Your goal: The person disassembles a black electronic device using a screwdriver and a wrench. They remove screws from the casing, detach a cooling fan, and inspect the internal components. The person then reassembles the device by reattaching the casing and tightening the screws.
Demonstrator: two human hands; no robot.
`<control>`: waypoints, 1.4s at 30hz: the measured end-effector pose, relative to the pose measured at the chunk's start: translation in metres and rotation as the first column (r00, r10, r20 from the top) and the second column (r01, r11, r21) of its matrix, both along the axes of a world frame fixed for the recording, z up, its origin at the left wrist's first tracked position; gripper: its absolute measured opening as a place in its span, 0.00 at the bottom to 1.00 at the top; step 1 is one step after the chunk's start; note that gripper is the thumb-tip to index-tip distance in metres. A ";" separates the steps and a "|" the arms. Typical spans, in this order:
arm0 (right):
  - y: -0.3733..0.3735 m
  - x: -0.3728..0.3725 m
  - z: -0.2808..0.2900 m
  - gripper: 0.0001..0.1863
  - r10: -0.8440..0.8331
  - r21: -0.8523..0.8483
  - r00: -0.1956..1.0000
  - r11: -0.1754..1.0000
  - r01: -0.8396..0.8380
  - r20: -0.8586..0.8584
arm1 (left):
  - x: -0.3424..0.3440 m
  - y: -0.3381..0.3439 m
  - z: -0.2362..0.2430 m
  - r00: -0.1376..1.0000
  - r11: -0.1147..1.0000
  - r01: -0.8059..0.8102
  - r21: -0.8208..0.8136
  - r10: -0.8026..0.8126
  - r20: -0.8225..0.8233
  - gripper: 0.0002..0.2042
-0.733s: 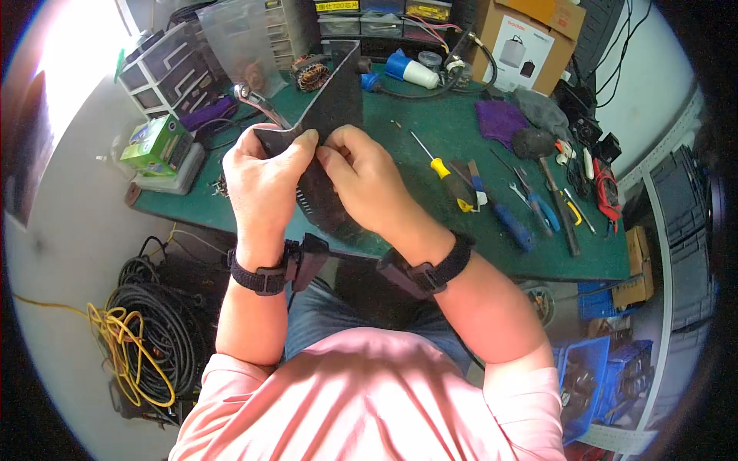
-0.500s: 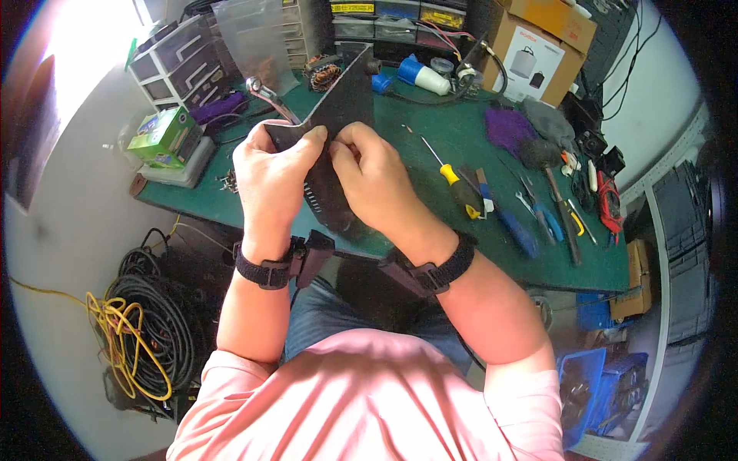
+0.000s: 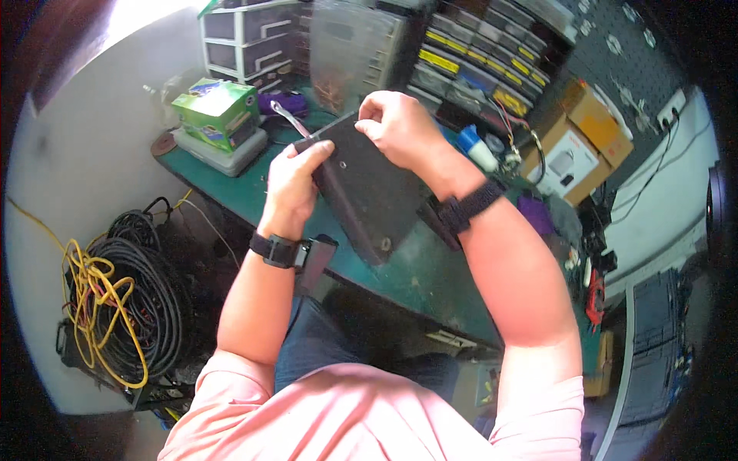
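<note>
- We note the green workbench [image 3: 430, 269] running from upper left to lower right; all the small items sit on it or behind it.
- We see banks of small-parts drawer cabinets [image 3: 361, 46] along the back edge, with a brown cardboard box [image 3: 596, 119] and a white box [image 3: 565, 165] to their right.
- On the floor at the left lies a coil of black cable [image 3: 146, 284] tangled with yellow cable [image 3: 92, 300], well apart from the hands.
- The dark flat panel [image 3: 369, 192] is held tilted above the bench's near edge, between both hands; a small round fastener shows near its lower corner.
- A green carton [image 3: 217, 110] rests on a pale flat case [image 3: 223, 150] at the bench's left end, near the panel's left side.
- The left hand [image 3: 296, 184] grips the panel's left edge, thumb across the upper face, fingers wrapped beneath.
- The right hand [image 3: 396, 123] pinches the panel's top edge, fingertips closed on it; what lies under them we cannot tell.
- A blue-and-white plug [image 3: 477, 147] lies just right of the right wrist.
- A shiny metal tool tip [image 3: 288, 119] shows just above the left hand; the panel hides the rest.
</note>
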State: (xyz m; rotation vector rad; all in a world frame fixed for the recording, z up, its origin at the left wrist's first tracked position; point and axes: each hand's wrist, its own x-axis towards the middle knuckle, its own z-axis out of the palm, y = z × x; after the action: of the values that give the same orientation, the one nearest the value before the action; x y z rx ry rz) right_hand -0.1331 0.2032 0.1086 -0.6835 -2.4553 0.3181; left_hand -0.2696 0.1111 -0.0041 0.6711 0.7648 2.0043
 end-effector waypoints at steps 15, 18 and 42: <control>0.054 -0.171 -0.035 0.12 0.036 -0.034 0.526 0.999 -0.013 0.850 | -0.025 0.000 -0.026 0.956 0.995 0.024 -0.093 0.005 0.295 0.11; 0.059 -0.174 -0.041 0.13 0.027 -0.006 0.524 0.999 -0.042 0.851 | -0.029 0.010 -0.038 0.937 0.996 0.056 -0.075 -0.027 0.348 0.10; 0.033 -0.192 -0.051 0.15 -0.038 -0.106 0.974 0.992 0.062 0.222 | -0.035 0.035 -0.043 0.868 0.990 0.112 0.085 -0.139 0.476 0.09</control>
State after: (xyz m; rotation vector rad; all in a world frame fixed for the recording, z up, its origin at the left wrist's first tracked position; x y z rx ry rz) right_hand -0.3252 0.2358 0.0580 -0.8688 -2.6394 0.3815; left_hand -0.3045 0.1459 -0.0467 0.2196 0.3567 1.9593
